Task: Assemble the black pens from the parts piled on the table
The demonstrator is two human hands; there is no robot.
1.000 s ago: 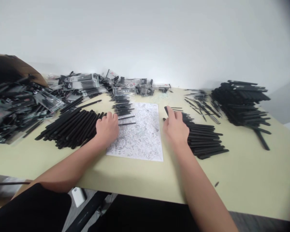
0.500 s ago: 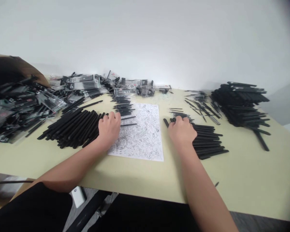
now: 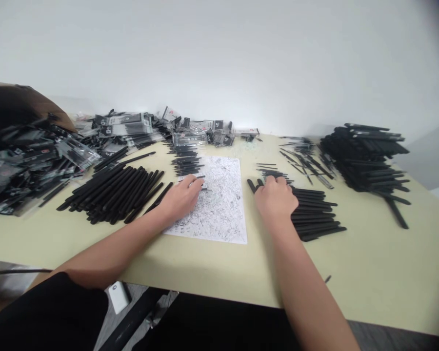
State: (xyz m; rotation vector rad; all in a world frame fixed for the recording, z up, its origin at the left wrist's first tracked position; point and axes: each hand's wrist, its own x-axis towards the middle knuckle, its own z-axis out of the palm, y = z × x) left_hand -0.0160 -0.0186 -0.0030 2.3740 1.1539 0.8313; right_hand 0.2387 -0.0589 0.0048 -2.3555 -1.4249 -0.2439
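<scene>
My left hand [image 3: 185, 199] lies over a white sheet [image 3: 219, 214] covered with dense dark scribbles. Its fingers are curled down beside thin black sticks resembling pen refills [image 3: 185, 165]; whatever they pinch is hidden. To its left is a pile of matte black pen-like rods [image 3: 113, 192], with a few rods beside my wrist. My right hand [image 3: 277, 199] is closed over the left end of another group of black rods [image 3: 314, 212]. Two rod ends [image 3: 251, 185] poke out left of its fingers, and I cannot tell which rod it grips.
Clear packets with black labels [image 3: 124, 126] are heaped at the back left by a cardboard box [image 3: 47, 105]. A tall stack of black rods [image 3: 366, 156] stands at the right. Loose thin sticks [image 3: 307, 165] lie behind my right hand. A white wall borders the table [image 3: 219, 268].
My left hand has moved right, away from the rod pile and onto the sheet, by the thin sticks. Rods it covered now show. My right hand has stayed in place.
</scene>
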